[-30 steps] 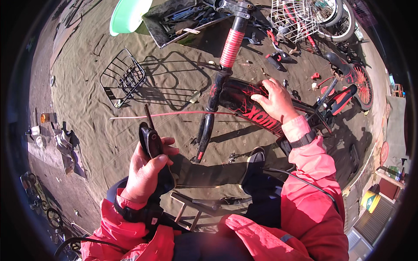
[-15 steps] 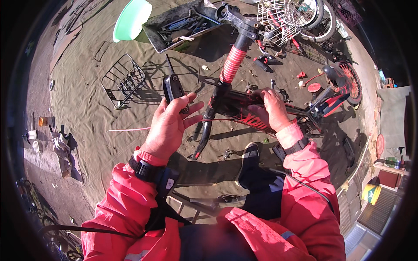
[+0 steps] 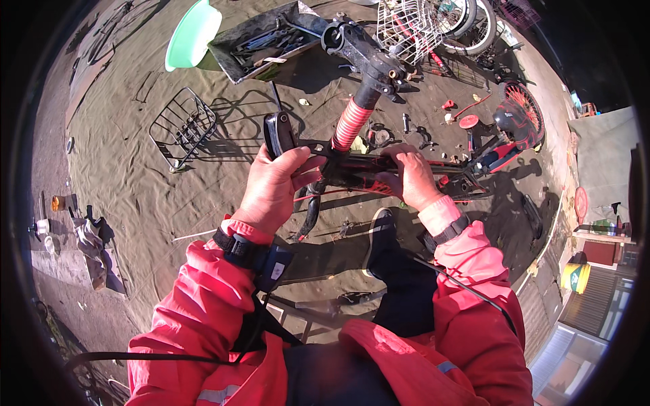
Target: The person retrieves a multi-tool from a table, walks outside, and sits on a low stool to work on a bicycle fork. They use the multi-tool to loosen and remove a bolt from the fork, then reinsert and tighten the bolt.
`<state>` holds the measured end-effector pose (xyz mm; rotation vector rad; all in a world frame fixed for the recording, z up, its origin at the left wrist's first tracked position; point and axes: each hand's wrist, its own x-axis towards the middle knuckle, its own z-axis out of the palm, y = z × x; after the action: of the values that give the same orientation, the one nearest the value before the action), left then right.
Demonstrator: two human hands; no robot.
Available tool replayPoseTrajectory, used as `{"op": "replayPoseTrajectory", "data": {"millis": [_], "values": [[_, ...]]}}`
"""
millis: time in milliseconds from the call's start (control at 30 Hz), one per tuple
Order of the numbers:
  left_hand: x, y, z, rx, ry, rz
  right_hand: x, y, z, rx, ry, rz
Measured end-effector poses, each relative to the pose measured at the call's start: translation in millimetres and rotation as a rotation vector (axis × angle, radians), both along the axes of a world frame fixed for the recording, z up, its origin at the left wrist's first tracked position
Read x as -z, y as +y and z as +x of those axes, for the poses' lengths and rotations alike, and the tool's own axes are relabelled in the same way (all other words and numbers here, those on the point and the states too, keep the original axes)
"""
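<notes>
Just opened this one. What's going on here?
A person in a red jacket has a bicycle frame in front of them. The left hand holds a black piece with a thin rod, just left of the red-banded tube. The right hand grips the frame. A tray of tools and a wire basket lie beyond.

The bicycle frame (image 3: 355,179) is black with red marks, its upper tube (image 3: 353,125) ringed in red parted by pale lines, its stem (image 3: 369,57) black. The handheld tool (image 3: 278,134) is black. The jacket (image 3: 193,304) is bright pinkish red with silvery grey strips (image 3: 220,394), the trousers (image 3: 406,291) dark navy. The ground sheet (image 3: 128,155) is olive brown, the basin (image 3: 193,34) pale green, the rack (image 3: 186,125) black, the wire basket (image 3: 408,30) white. The bucket (image 3: 575,277) is yellow with green, the far wheel (image 3: 520,97) red-spoked
</notes>
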<state>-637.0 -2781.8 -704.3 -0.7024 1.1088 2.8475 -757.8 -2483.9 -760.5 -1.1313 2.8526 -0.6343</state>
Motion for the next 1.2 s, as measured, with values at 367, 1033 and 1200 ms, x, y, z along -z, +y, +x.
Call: {"op": "replayPoseTrajectory", "data": {"millis": [367,1033,1200], "values": [[-11,15,30,0.036,-0.023,-0.105,-34,-1,34,-0.046,-0.036,-0.093],[-7,18,46,0.101,0.048,-0.146,-113,15,34,0.09,-0.37,0.256],[-6,16,48,0.145,0.048,-0.155,-165,23,46,0.134,-0.334,-0.037]]}}
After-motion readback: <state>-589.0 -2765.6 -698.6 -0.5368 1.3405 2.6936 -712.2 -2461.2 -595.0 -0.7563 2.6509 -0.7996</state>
